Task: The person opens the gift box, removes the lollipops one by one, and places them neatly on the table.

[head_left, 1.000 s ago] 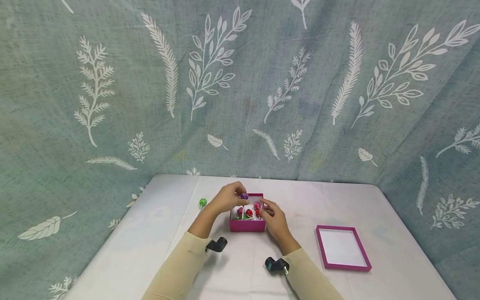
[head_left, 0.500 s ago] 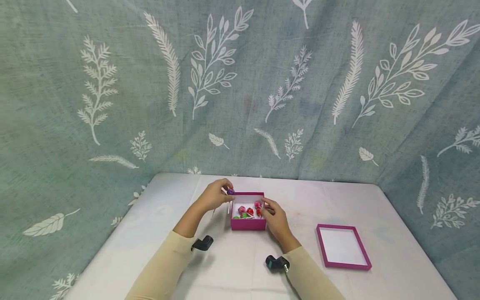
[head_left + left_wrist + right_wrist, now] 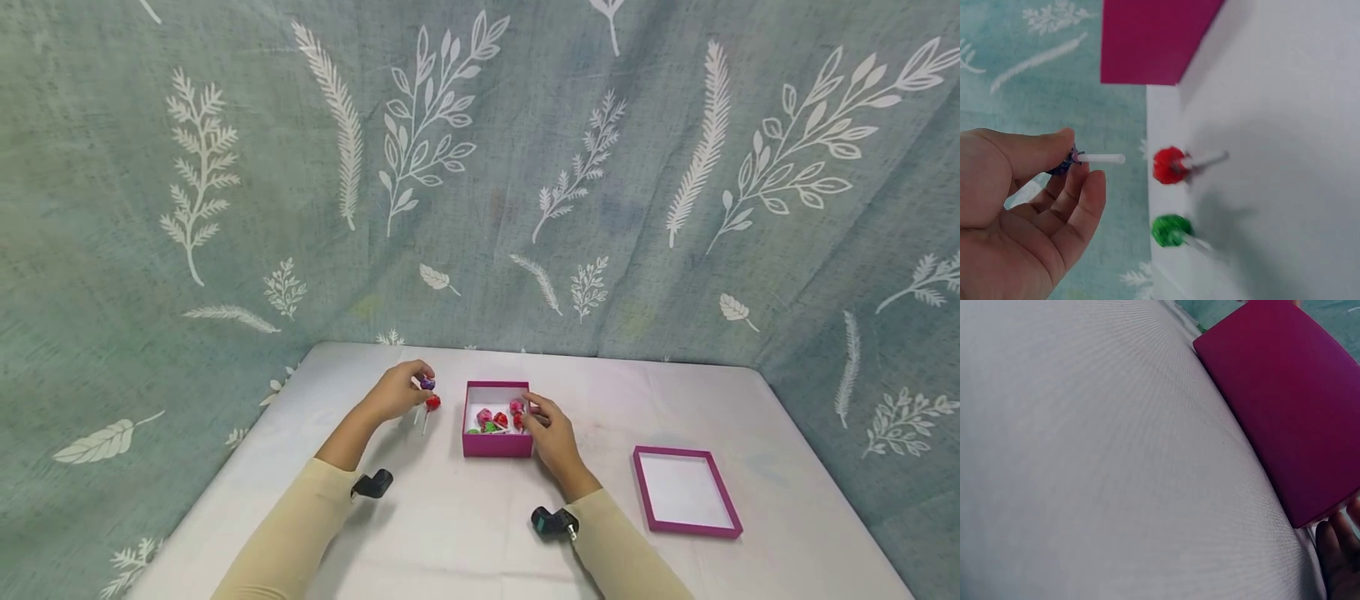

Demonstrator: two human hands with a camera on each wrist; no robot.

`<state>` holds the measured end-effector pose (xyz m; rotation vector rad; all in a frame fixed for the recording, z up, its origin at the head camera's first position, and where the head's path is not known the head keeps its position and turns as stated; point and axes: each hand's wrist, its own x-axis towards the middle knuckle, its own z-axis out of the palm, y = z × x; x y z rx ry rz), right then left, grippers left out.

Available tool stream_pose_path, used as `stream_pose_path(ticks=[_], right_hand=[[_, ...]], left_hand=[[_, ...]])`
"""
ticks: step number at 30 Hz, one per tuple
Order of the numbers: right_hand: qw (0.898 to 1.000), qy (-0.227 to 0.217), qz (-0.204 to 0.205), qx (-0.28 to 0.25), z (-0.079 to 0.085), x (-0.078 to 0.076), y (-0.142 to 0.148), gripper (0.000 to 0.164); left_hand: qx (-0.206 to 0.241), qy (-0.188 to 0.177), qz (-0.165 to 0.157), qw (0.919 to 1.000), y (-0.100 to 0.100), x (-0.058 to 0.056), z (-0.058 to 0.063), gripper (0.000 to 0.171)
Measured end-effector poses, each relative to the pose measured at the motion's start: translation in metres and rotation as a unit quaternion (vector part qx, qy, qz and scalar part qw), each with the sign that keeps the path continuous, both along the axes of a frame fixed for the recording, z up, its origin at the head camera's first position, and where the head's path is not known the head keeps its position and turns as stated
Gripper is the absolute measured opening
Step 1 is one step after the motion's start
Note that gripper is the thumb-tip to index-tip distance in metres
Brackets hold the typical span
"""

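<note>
My left hand [image 3: 392, 393] is out to the left of the magenta box, pinching a purple lollipop [image 3: 1060, 167] by its wrapped head, with the white stick sticking out. Close to it on the table are a red lollipop [image 3: 1170, 165] and a green lollipop [image 3: 1171, 230]; in the head view the hand hides the green one. The open-topped box [image 3: 498, 447] contains several pink, red and green lollipops towards its front. My right hand [image 3: 553, 432] grips the box's right wall, fingertips at the rim. In the right wrist view only some of its fingers [image 3: 1335, 540] show at the box's corner.
A magenta-rimmed box lid [image 3: 686, 492] lies with its white inside up on the right of the table. White cloth covers the table [image 3: 480, 533]. A green leaf-patterned curtain [image 3: 480, 208] hangs behind and at both sides.
My left hand has carried the purple lollipop out of the box and leftward, over by the red lollipop on the table. My right hand has stayed at the box.
</note>
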<state>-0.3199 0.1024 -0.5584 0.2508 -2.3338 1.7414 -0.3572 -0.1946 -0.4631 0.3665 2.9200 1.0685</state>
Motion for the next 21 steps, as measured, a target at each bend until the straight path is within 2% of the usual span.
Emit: stream_pose_path(ticks=[9,21], right_hand=[[1.0,0.009,0.003,0.001,0.005,0.001,-0.001,0.041],[1.0,-0.01,-0.001,0.001,0.004,0.001,-0.001,0.041]], left_hand=[[-0.026,0.008,0.005,0.9996,-0.024,-0.006,-0.012,0.03],[-0.035,-0.019,0.053,0.9978,-0.051,-0.016,-0.019,0.03]])
